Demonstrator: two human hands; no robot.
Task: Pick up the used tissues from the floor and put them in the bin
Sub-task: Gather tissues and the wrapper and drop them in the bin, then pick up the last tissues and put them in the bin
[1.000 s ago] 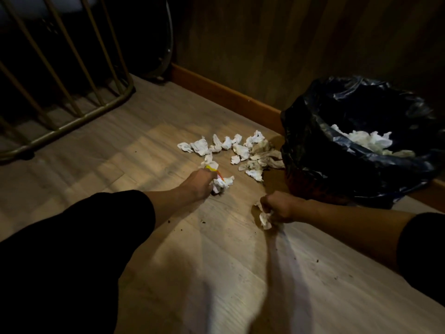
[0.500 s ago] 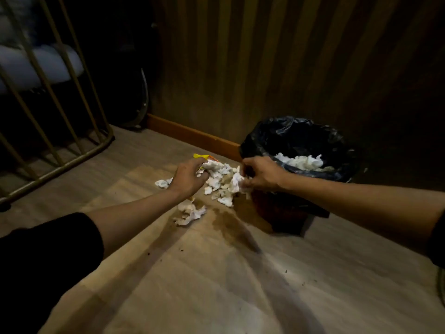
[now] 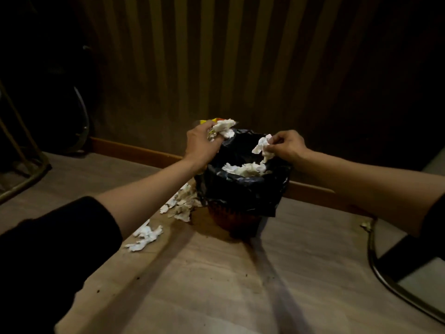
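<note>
Both of our hands hang over the bin (image 3: 243, 189), each closed on crumpled paper. Our left hand (image 3: 201, 145) sits above the bin's near-left rim, its fingers (image 3: 213, 138) curled tight around a wad of white tissues (image 3: 225, 128) that bulges out past the knuckles, with a scrap of yellow wrapper (image 3: 207, 121) showing at the top of the fist. Our right hand (image 3: 287, 147) hovers over the right rim, fingertips (image 3: 273, 148) pinching a single tissue (image 3: 262, 147) that dangles down toward the opening. Below it a heap of discarded tissues (image 3: 244, 169) lies inside the black liner (image 3: 240, 186). More tissues remain on the floor (image 3: 216, 285): a cluster (image 3: 181, 203) pressed against the bin's left side and a loose pair (image 3: 144, 236) nearer to us, under the left forearm.

Half a second ago both hands were lower and left of the bin, gathering at the pile on the floor; now they are raised and directly over the bin's mouth. The left hand has carried its handful up with it, and the right hand, then at the edge of the pile, now holds its own tissue clear of the floor. The striped wall (image 3: 240, 68) and wooden skirting (image 3: 134, 150) stand behind.
</note>
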